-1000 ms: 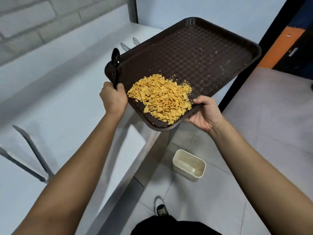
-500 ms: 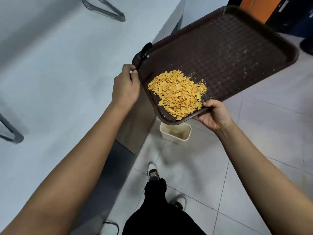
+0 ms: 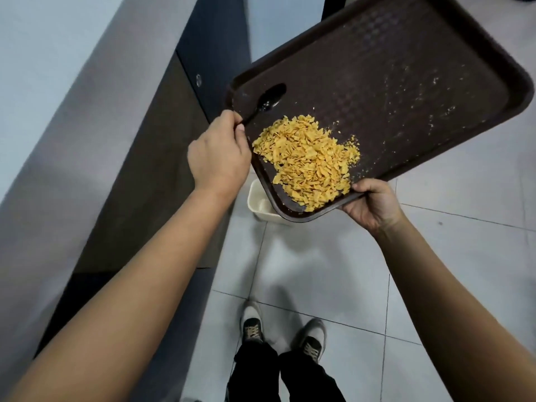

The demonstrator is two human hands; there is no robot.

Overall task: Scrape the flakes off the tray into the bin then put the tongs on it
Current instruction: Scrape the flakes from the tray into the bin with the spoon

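Tray [image 3: 406,82]: brown, textured; being held tilted above the floor, near corner lowest, apparently so that the contents are being carried toward the bin. Crumbs are scattered across its upper part.

Flakes [image 3: 307,161]: yellow heap, being kept on the tray at its low near corner, against the rim. None is seen falling; the scraping is judged not yet begun.

Bin [image 3: 259,203]: pale, open-topped, standing on the floor tiles directly under the tray's low corner and largely hidden by it. The placing suits a straight drop over the rim.

Spoon [image 3: 268,100]: black, being held with its bowl lying on the tray just above the heap, presumably as the scraper.

Left hand [image 3: 220,155]: being kept clenched around the spoon handle at the tray's left edge. Whether that edge is also being gripped cannot be told.

Right hand [image 3: 374,204]: grasping the tray's near rim, thumb on top, fingers beneath; the weight is being borne and the tilt set here.

Surface [image 3: 58,97]: pale, at left; the tray is being held clear of it.

Tongs: not in view.

Shoes [image 3: 282,335]: planted on the tiles just short of the bin.
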